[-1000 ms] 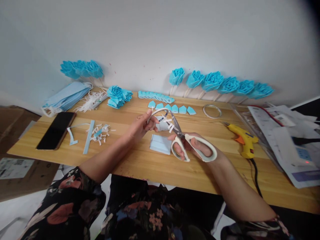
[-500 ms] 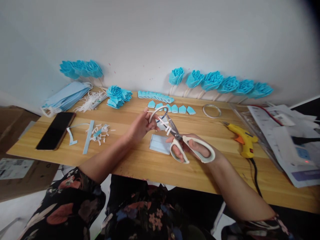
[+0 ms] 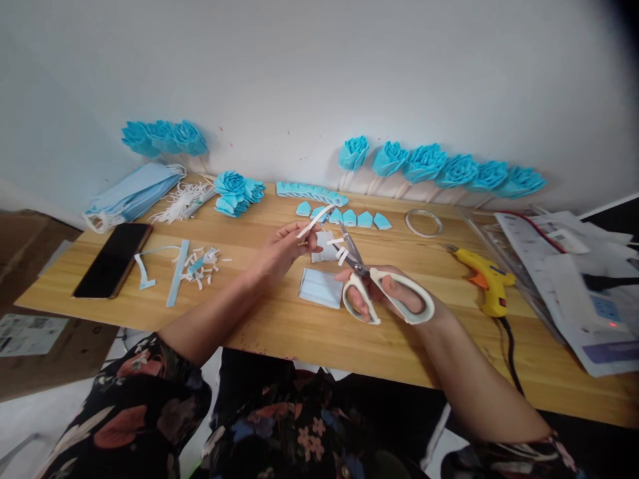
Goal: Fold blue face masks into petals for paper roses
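Between the fingers of my left hand [image 3: 287,249] is pinched a narrow white strip [image 3: 315,223], its free end pointing up and right. White-handled scissors [image 3: 367,273] are in my right hand [image 3: 392,296], fingers through both loops, the blades partly apart and aimed up-left. Small white snippets [image 3: 341,253] hang at the blades. Under the hands lie a folded pale blue piece of mask fabric [image 3: 320,287] and a whitish piece [image 3: 325,247]. Just beyond is a row of cut blue petal shapes [image 3: 349,218].
Blue fabric roses [image 3: 424,163] lean on the wall; more roses [image 3: 230,191] lie at the back. To the left are face masks [image 3: 137,193], a phone [image 3: 112,261] and white scraps [image 3: 204,266]. At right sit a tape ring [image 3: 423,223], a yellow glue gun [image 3: 486,279] and a power strip [image 3: 594,299].
The white strip was curved in a loop towards the blades; now its end is free and straighter. The scissors have moved slightly right and down, away from the left hand.
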`<state>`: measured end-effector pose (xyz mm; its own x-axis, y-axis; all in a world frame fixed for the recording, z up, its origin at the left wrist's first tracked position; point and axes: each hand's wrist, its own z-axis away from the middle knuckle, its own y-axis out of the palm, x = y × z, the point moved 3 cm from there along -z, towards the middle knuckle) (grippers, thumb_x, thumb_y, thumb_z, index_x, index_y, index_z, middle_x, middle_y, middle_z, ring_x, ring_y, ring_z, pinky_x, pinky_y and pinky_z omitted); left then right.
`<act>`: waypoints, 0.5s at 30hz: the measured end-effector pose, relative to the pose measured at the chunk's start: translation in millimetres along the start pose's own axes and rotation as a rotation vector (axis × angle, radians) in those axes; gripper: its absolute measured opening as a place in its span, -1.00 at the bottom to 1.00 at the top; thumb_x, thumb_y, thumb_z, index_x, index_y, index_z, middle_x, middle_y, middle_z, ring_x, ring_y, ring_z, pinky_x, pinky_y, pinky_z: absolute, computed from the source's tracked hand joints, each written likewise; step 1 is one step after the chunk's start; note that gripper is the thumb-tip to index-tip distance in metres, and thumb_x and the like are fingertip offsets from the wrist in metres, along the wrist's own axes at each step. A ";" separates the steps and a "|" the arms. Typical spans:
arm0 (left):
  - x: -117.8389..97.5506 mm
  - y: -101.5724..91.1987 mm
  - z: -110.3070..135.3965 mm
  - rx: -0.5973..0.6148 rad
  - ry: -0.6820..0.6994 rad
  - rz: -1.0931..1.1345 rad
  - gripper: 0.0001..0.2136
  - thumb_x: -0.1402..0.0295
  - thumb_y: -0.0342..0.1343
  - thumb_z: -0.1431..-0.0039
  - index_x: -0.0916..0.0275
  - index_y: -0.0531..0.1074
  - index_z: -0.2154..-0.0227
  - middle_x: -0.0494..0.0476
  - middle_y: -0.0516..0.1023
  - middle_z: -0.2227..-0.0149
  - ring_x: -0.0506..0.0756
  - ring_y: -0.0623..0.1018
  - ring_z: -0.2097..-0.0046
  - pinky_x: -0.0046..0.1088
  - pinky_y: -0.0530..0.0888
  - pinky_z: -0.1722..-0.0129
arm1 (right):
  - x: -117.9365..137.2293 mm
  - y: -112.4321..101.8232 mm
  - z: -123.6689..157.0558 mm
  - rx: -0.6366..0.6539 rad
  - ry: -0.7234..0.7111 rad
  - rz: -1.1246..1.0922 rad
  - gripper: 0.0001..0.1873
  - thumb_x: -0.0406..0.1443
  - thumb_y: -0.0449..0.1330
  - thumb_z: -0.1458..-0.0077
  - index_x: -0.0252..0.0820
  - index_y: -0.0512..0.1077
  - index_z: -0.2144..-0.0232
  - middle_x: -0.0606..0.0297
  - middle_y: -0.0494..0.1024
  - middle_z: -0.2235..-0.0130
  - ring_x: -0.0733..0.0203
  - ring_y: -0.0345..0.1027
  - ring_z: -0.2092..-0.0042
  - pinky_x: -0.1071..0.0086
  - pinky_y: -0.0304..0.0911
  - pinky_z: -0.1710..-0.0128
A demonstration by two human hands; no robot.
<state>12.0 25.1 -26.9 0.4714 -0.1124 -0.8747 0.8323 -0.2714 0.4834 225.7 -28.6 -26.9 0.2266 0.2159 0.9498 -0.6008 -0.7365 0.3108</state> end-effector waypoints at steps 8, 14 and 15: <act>1.4 -1.1 -1.7 0.011 0.012 0.011 -0.72 0.15 0.32 -0.06 0.32 0.53 0.43 -0.02 0.37 0.57 0.00 0.50 0.42 -0.45 0.47 0.24 | 4.2 3.3 -1.7 -0.010 -0.001 -0.006 -0.36 0.11 0.13 -0.23 -0.28 0.44 -0.09 0.24 0.43 0.34 0.30 0.35 0.40 0.45 0.31 0.51; 4.8 -2.9 -3.0 0.020 -0.023 0.019 -0.64 0.03 0.28 -0.10 0.30 0.53 0.41 -0.09 0.26 0.64 -0.01 0.46 0.48 -0.40 0.50 0.23 | 1.6 3.6 -0.8 0.005 0.010 -0.017 -0.40 0.05 0.10 -0.28 -0.30 0.42 -0.11 0.23 0.42 0.33 0.30 0.35 0.38 0.45 0.30 0.48; 4.9 -2.4 -3.0 0.025 -0.028 0.016 -0.62 0.01 0.27 -0.10 0.30 0.53 0.41 -0.09 0.25 0.64 -0.01 0.45 0.48 -0.39 0.51 0.22 | 1.1 3.7 -0.7 0.009 0.009 -0.019 -0.40 0.05 0.09 -0.28 -0.31 0.43 -0.11 0.22 0.43 0.33 0.30 0.36 0.38 0.46 0.30 0.49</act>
<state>13.2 28.1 -32.3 0.4762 -0.1432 -0.8676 0.8170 -0.2927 0.4968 223.1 -30.7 -24.7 0.2309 0.2353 0.9441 -0.5900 -0.7378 0.3281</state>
